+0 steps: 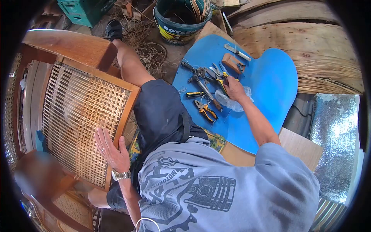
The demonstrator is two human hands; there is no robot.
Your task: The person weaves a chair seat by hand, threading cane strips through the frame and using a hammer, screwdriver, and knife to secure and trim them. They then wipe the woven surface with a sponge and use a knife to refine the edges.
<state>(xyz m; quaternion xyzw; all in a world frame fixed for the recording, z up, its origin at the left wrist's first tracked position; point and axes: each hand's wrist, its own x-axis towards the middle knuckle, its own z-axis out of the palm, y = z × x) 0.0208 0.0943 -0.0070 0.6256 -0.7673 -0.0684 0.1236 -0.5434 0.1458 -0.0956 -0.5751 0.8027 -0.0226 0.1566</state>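
My left hand (114, 150) lies with fingers stretched out on the woven cane panel (87, 116) of a wooden chair frame (125, 112). Near the frame the weave is a close lattice; farther left, mostly parallel strands show. On the blue sheet (266, 104), my right hand (235, 89) is closed around the yellow handles of a pair of snips (215, 73). Beside them lie a hammer (205, 91), orange-and-black pliers (206, 111), a yellow-and-black handled tool (194, 94) and a small wooden block (233, 63). Clear plastic (234, 103) sits under my right wrist.
A dark green bucket (181, 25) holding cane strands stands ahead, near loose strands (145, 54) on the floor. Bundled cane (328, 75) lies at the right, above a silver foil sheet (335, 135). A green crate (83, 11) is at upper left.
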